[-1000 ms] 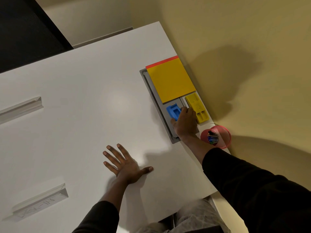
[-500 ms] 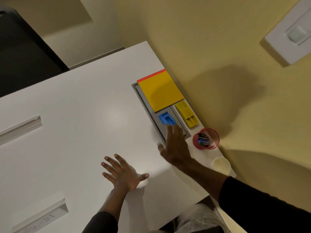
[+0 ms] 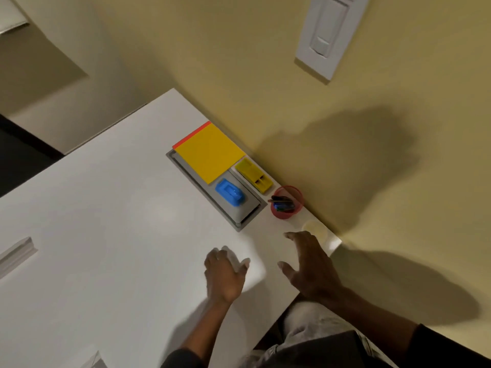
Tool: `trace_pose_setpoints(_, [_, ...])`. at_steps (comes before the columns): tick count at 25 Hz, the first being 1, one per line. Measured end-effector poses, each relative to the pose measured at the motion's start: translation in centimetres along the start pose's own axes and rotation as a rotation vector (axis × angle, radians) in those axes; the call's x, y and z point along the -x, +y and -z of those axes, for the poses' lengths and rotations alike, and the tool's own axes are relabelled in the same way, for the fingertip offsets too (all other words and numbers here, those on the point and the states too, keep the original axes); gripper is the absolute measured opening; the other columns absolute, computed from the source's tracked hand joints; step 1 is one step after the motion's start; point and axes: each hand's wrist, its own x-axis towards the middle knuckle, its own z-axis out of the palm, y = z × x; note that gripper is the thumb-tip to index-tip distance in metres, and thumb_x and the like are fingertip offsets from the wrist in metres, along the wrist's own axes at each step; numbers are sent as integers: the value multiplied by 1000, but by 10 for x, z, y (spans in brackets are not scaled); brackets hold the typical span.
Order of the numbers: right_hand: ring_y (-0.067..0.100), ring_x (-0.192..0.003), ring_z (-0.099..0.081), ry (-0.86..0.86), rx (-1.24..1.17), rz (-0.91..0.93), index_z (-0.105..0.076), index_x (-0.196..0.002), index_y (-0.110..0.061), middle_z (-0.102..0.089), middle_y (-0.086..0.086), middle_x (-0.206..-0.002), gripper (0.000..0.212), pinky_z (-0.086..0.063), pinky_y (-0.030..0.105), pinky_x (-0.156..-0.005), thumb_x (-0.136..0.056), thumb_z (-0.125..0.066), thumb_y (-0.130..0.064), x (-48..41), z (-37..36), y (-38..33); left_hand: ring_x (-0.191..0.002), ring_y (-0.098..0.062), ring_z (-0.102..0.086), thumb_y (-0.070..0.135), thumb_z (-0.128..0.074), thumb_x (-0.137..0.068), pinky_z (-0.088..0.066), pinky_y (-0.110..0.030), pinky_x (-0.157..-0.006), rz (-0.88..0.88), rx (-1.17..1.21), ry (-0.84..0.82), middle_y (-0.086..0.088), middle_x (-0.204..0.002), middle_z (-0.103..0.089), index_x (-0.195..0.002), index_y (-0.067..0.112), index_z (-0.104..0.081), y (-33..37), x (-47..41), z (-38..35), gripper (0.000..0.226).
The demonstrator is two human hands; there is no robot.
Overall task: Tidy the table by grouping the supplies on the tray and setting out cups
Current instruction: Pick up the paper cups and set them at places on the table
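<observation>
No legible writing. Left hand (image 3: 225, 277) empty at lower centre, fingers loosely curled; right hand (image 3: 310, 269) empty, fingers spread, beside pale cup (image 3: 317, 229).

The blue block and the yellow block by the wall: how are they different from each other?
The blue block lies inside the grey tray; the yellow block lies outside it, on the white table between tray and wall. The yellow block looks longer and slimmer, with slots at one end; the blue block looks shorter and chunkier, with a glossy top. Both are plastic-looking, lie roughly parallel, and neither hand touches them.
</observation>
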Motion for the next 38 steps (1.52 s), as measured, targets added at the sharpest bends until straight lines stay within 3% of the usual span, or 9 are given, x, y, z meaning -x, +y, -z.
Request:
trace_pose_setpoints(3, [19,-129,-51,86,0,-90,-46,-143,-21,-53,0,-140,71,-54,36,-97,-83,-80,-41,11,12,23,-143,-34,-46,55,-71,-93,-47,-48,-114,-122,100,-42,-13,-156,-46,-142,12,-57,39,5,-12,66])
trace_pose_setpoints(9, [25,-130,-52,178,-8,-291,-46,-144,-15,-55,5,-140,78,-51,42,-98,-80,-85,-35,9,26,67,-131,-24,-61,39,-75,-96,-50,-33,-106,-270,242,-111,-3,-144,-63,-139,15,-62,106,5,-31,50])
trace_pose_setpoints(16, [28,-142,-43,39,-19,-255,-29,-158,-19,-43,7,-154,97,-45,45,-112,-81,-85,-34,-16,4,112,-150,-29,-47,-5,-69,-91,-42,-45,-124,-269,225,-334,-7,-161,-51,-157,14,-43,150,-10,-48,73])
trace_pose_setpoints(20, [34,-137,-49,64,8,-169,-33,-157,-16,-48,12,-149,99,-51,51,-105,-77,-88,-34,-27,-4,120,-154,-29,-41,-13,-68,-87,-37,-47,-127,-290,198,-390,-8,-165,-45,-161,14,-36,158,-13,-52,85])
trace_pose_setpoints(26, [34,-124,-64,133,73,47,-52,-144,-9,-63,14,-137,100,-59,48,-96,-60,-100,-35,-34,-7,135,-149,-28,-45,-13,-72,-86,-38,-44,-122,-289,262,-349,-5,-161,-50,-157,17,-39,163,2,-62,84])
trace_pose_setpoints(30, [22,-128,-61,38,-60,123,-52,-145,-18,-62,3,-140,88,-56,39,-103,-71,-92,-41,-31,6,129,-136,-7,-47,-11,-77,-81,-39,-11,-116,-347,315,-196,13,-148,-51,-153,18,-44,145,28,-65,84])
trace_pose_setpoints(31, [18,-127,-60,16,-103,134,-52,-143,-21,-62,-1,-139,86,-57,38,-102,-71,-91,-44,-29,8,133,-137,-7,-49,-5,-80,-80,-41,-12,-114,-376,324,-177,13,-150,-52,-152,20,-45,142,31,-71,84])
trace_pose_setpoints(34, [10,-119,-62,-102,-238,196,-54,-138,-29,-64,-11,-132,80,-60,31,-94,-69,-90,-49,-23,17,117,-139,-10,-56,22,-87,-82,-53,-39,-113,-330,403,-38,13,-150,-57,-153,33,-42,122,55,-74,85])
trace_pose_setpoints(38, [8,-108,-64,-218,-276,282,-54,-134,-31,-64,-12,-124,78,-58,24,-83,-68,-90,-50,-16,17,85,-129,-7,-61,35,-90,-81,-56,-35,-105,-241,503,163,22,-142,-61,-147,39,-46,102,94,-65,79])
